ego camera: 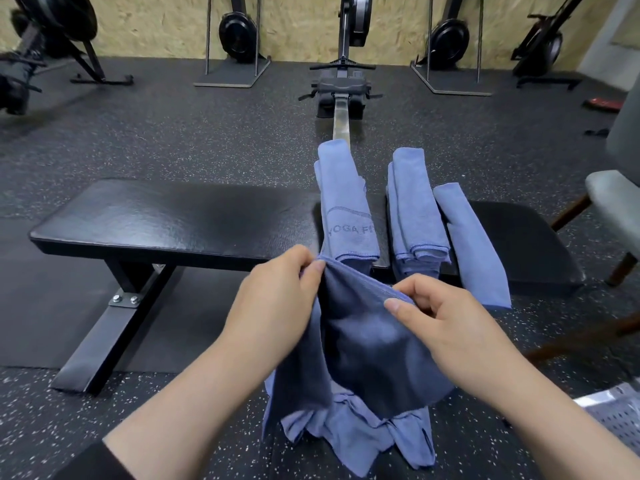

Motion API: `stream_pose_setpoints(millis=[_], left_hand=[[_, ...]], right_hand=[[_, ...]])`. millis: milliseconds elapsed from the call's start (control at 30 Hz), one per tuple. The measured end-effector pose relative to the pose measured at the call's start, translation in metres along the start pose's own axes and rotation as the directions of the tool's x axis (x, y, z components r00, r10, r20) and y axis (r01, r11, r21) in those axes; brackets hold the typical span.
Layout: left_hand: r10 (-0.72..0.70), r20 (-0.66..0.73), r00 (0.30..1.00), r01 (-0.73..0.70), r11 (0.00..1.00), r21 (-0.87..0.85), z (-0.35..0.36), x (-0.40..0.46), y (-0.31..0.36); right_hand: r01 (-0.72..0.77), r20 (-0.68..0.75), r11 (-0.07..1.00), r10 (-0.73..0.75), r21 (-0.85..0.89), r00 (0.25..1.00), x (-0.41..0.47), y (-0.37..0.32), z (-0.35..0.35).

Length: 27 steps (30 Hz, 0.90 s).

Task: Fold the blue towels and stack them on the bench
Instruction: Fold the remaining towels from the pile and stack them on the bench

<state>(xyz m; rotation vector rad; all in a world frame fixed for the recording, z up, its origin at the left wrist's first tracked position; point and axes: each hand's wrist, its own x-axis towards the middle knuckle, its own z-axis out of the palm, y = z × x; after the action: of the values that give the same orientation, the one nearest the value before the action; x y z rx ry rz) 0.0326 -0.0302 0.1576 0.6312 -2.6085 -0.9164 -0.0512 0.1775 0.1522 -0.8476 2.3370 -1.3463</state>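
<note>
A blue towel (363,351) hangs in front of me, sagging between my hands, its lower end bunched near the floor. My left hand (273,303) pinches its top edge at the left. My right hand (440,320) pinches the same edge at the right. Beyond them stands the black padded bench (166,216). On its right half lie a long folded towel printed "YOGA FIT" (346,209), a stack of folded blue towels (415,209), and one more folded towel (474,244) that overhangs the bench's near edge.
A rowing machine (341,88) runs away from the bench's far side. More exercise machines line the back wall. A grey chair (616,199) with wooden legs stands at the right. A perforated metal surface (620,414) shows at the lower right. Black rubber flooring surrounds everything.
</note>
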Motion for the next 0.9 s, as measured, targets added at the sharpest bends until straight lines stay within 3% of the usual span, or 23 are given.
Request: stream_pose_setpoints(millis=[100,200,300,433,600,800,900], left_hand=[[0.063,0.114,0.991,-0.068,0.997,0.035,0.000,-0.008,0.008],[0.198,0.274,0.941,-0.231,0.969,0.093,0.003,-0.018,0.019],[0.238,0.322,0.916,-0.279,0.957,0.085,0.011,-0.023,0.021],[0.228,0.304,0.925,-0.259,0.964,0.063,0.014,-0.018,0.017],[0.128,0.166,0.978,-0.127,0.992,-0.017,0.010,-0.008,0.006],[0.027,0.165,0.986,-0.006,0.992,-0.128,0.003,-0.006,0.003],[0.034,0.162,0.986,-0.027,0.999,-0.044,0.000,-0.008,0.004]], right_hand=[[0.039,0.005,0.999,-0.039,-0.011,0.999,-0.002,-0.001,0.002],[0.074,0.022,0.996,-0.073,-0.055,0.997,-0.001,-0.004,0.005],[0.090,0.072,0.993,-0.085,-0.078,0.994,-0.002,-0.007,0.008],[0.067,0.057,0.996,-0.064,-0.051,0.996,0.000,-0.005,0.005],[-0.039,0.036,0.993,0.044,-0.115,0.998,0.002,0.002,-0.009],[-0.119,-0.056,0.985,0.127,0.121,0.990,0.003,0.006,-0.005],[-0.106,-0.083,0.991,0.113,0.081,0.990,0.002,0.003,-0.005]])
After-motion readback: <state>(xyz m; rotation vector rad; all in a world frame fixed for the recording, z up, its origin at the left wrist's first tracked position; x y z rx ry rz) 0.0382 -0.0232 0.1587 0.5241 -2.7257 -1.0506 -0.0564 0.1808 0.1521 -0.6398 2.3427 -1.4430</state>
